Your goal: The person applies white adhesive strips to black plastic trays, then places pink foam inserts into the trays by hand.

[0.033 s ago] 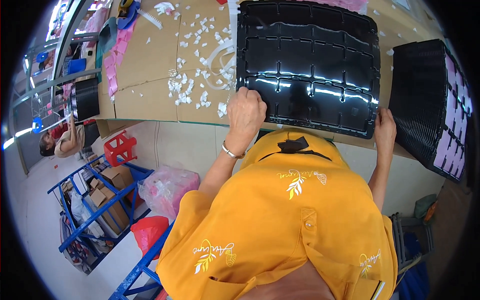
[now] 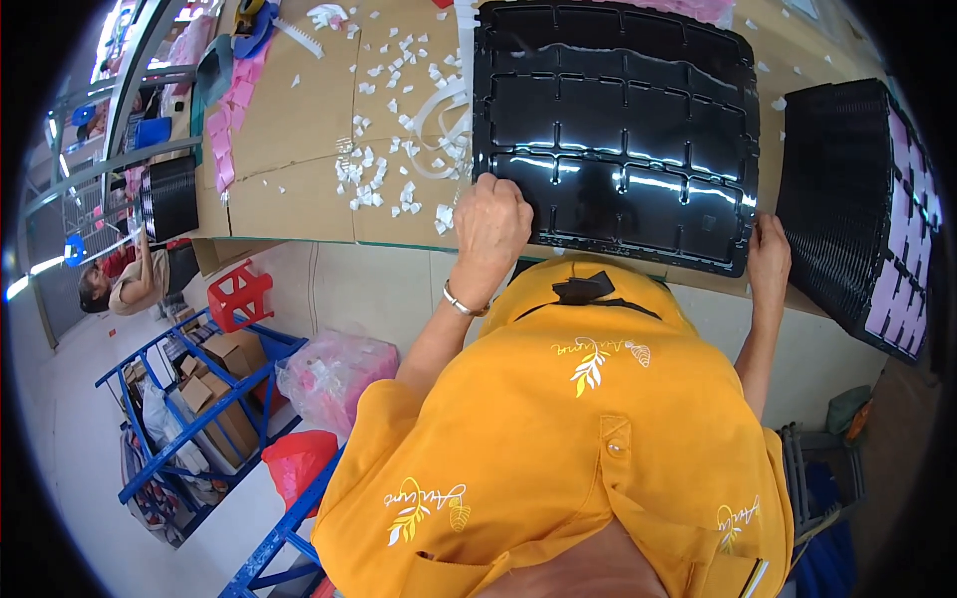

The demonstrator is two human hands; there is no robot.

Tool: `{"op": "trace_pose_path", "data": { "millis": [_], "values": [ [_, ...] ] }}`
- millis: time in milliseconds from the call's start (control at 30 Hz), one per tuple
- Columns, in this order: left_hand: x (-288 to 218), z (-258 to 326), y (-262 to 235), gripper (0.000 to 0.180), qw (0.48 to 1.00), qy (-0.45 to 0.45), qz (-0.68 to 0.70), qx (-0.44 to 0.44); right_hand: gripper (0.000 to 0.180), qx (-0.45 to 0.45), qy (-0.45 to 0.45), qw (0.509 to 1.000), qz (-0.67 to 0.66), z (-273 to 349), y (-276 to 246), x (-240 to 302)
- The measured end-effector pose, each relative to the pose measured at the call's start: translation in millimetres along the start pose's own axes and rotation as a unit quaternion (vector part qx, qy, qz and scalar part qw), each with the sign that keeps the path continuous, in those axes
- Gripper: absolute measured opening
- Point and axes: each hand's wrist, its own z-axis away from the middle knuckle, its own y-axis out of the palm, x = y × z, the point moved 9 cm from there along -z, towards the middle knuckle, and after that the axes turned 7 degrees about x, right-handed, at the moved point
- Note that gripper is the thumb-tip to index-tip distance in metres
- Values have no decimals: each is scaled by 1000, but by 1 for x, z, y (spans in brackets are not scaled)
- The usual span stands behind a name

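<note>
Gripping the black moulded tray (image 2: 618,130) at both near corners, the L hand (image 2: 490,224) curls closed on the near-left corner and the R hand (image 2: 769,261) pinches the near-right edge, w/ tray flat on the cardboard-covered bench (image 2: 299,130), long axis running left-right directly ahead of both hands.

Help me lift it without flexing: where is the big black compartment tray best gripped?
Probably by its two near corners, from the table edge. The black tray lies flat and wide, and the left hand and right hand already sit at that rim.
</note>
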Motion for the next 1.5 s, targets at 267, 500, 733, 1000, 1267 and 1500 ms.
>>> {"op": "trace_pose_path", "data": {
  "millis": [267, 500, 733, 1000, 1267, 1500],
  "values": [
    [-7, -13, 13, 11, 991, 3, -91, 98, 21, 5, 2, 999, 31, -17, 0, 1],
    [11, 3, -7, 5, 999, -29, 0, 27, 19, 14, -1, 1000, 18, -22, -14, 10],
    [48, 20, -39, 6, 991, -94, 53, -73, 20, 11, 3, 1000, 3, -11, -13, -12],
    [4, 13, -16, 15, 999, -22, 47, -1, 19, -1, -7, 1000, -13, -6, -17, -4],
    [8, 10, -1, 8, 999, -45, 18, -8, 18, -2, -3, 1000, -17, -3, -17, -2],
    [-8, 1, 3, 6, 995, -20, -93, 6, 17, 4, -5, 1000, -12, -7, -16, 2]
  ]
}}
